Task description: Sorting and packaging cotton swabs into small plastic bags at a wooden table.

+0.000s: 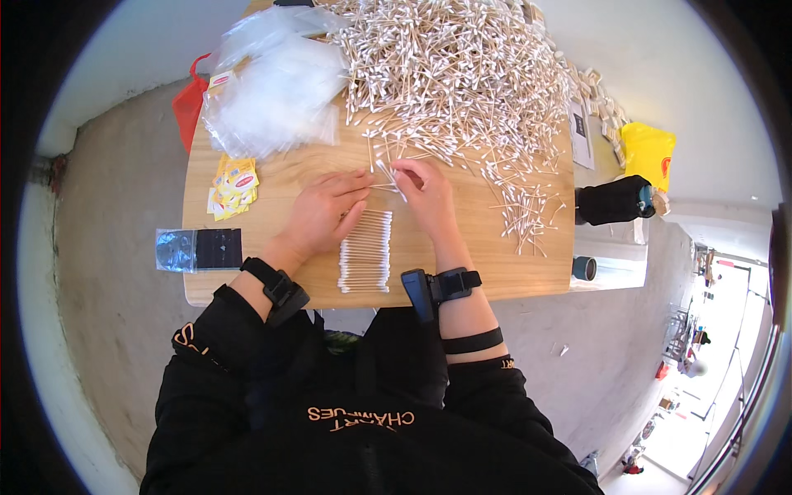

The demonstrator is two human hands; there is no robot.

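Observation:
A neat row of cotton swabs [365, 254] lies side by side on the wooden table in front of me. At its far end my left hand [328, 208] rests with fingers stretched out flat and thumb apart, the fingertips beside a few loose swabs. My right hand [425, 191] is just to the right, thumb and forefinger pinched together at a cotton swab [398, 186]; the fingers partly hide it. Beyond both hands a large heap of loose cotton swabs [450, 74] covers the far side of the table, with stragglers spreading down the right.
Clear plastic bags [285, 95] are piled at the far left, by a red bag [189, 107]. Small yellow cards [233, 188] and a dark-and-clear packet [200, 250] lie along the left edge. Right of the table are a black bag [609, 202], a yellow bag [648, 155] and a dark cylinder [584, 268].

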